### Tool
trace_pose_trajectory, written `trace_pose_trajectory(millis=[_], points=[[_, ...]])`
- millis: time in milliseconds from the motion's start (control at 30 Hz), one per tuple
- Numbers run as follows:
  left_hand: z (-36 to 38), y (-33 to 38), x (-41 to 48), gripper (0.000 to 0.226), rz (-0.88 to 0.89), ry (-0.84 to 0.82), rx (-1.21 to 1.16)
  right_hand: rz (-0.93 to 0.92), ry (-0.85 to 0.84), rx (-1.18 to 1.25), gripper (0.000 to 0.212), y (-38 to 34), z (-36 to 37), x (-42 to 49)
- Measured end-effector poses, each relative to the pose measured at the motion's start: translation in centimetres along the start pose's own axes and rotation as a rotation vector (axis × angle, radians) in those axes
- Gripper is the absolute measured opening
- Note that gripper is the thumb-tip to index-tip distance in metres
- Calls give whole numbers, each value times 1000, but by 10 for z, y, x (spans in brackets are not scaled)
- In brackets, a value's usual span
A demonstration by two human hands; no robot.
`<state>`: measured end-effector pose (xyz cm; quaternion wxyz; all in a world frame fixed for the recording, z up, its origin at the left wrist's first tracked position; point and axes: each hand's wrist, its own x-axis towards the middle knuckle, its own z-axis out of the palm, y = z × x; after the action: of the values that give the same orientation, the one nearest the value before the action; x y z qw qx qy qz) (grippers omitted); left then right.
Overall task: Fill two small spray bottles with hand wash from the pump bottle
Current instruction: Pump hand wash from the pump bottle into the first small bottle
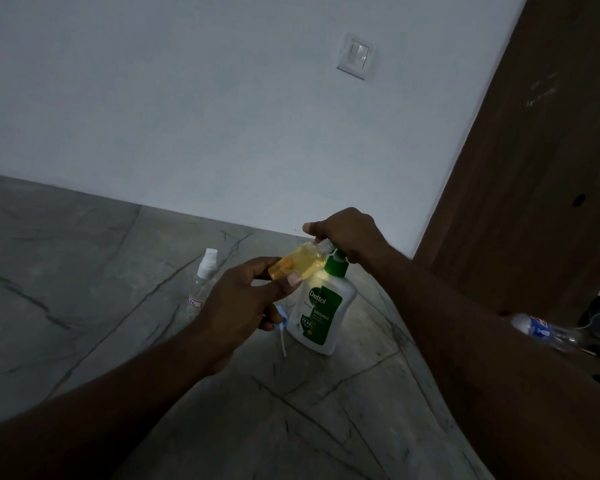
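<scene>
Head view: pump bottle [321,308] — upright; left hand [241,299] pinches small spray bottle [300,263], tilted, neck at the pump's spout; right hand [349,233] grips the pump top; second spray bottle [203,282], capped, left of the pump. Risk, I judge — neck drifts off spout, soap spills.

A small clear plastic spray bottle [300,263], uncapped and mostly filled with yellow liquid, is held tilted in the left hand [243,299], its open neck set against the spout of a white Dettol pump bottle [323,313]. The green pump head is gripped from above by the right hand [350,233]. A blue-and-white sprayer cap with dip tube [282,318] is pinched in the left hand's lower fingers. A second clear spray bottle with white sprayer [201,285] is stood on the grey veined stone surface [84,271].
</scene>
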<state>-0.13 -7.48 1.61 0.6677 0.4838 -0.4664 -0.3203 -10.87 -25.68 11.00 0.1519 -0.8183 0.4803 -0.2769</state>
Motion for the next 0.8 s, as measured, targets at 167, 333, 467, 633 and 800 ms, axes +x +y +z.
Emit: trace_pose_trajectory(millis=[167, 333, 467, 633, 800], points=[[1, -2, 0, 24, -23, -11, 14, -39, -14, -38, 43, -6, -6, -2], [1, -1, 0, 21, -9, -1, -15, -47, 15, -52, 42, -8, -9, -1], [2, -4, 1, 21, -28, 3, -16, -13, -10, 14, 45, -3, -1, -4], [2, -3, 1, 27, -23, 5, 7, -45, -2, -41, 45, -6, -9, -3], [2, -3, 1, 26, -10, -15, 15, -56, 21, -62, 49, -6, -9, 1]])
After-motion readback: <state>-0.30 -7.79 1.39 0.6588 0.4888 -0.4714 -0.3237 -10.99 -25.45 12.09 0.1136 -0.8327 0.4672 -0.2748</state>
